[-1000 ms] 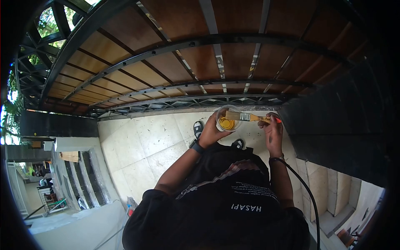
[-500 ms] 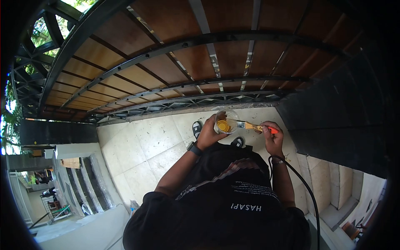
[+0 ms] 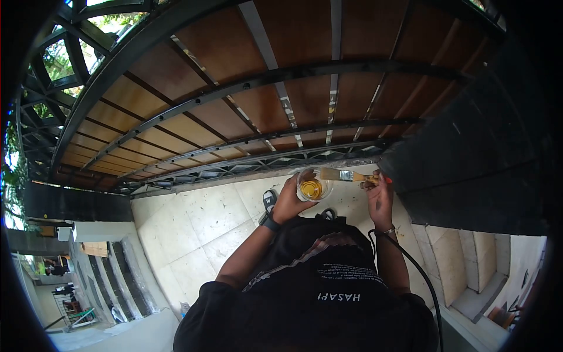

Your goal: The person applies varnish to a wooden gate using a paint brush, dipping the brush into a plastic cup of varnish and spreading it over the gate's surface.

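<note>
Wood-panelled gate (image 3: 305, 41) in a black frame, beyond a pale tiled floor (image 3: 187, 226).
Above the tiles, the left hand (image 3: 287, 202) curls around a clear cup (image 3: 328, 189), while the right hand (image 3: 380, 199) pinches a paintbrush (image 3: 350, 176) by its handle; the brush lies sideways, bristles at the cup's far rim, though whether they touch it I cannot tell. Amber liquid (image 3: 309, 189) shows inside the cup.
</note>
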Demonstrator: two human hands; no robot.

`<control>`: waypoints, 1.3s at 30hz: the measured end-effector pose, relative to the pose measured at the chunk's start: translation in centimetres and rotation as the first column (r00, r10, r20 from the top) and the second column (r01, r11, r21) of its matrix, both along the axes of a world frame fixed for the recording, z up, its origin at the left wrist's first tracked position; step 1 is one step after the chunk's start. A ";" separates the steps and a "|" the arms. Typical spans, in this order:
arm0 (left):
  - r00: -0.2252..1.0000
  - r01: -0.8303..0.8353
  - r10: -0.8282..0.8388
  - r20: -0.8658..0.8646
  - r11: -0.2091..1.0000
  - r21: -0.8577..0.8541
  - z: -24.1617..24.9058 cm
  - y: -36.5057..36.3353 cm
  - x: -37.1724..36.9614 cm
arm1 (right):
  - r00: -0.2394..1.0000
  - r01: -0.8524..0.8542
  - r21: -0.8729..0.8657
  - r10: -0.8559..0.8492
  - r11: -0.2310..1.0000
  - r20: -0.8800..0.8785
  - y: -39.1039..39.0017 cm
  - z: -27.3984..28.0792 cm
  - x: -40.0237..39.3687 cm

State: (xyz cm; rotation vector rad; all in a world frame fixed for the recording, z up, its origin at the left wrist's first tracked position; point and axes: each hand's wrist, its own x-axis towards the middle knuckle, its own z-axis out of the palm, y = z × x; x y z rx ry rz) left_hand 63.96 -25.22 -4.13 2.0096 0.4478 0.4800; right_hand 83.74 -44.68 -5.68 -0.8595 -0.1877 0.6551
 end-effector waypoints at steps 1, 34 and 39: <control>1.000 0.001 -0.001 0.006 1.000 0.004 0.2 -0.1 0.3 | 0.999 -0.047 0.019 0.047 0.999 -0.010 -0.2 0.0 0.8; 0.984 0.048 -0.019 0.175 0.986 -0.162 2.7 2.3 8.2 | 0.933 -0.102 -0.057 0.116 0.993 0.340 2.1 9.1 3.7; 0.973 0.002 0.051 0.226 0.974 -0.227 2.4 4.0 7.7 | 0.968 -0.042 -0.054 0.054 0.998 0.246 4.4 6.4 4.9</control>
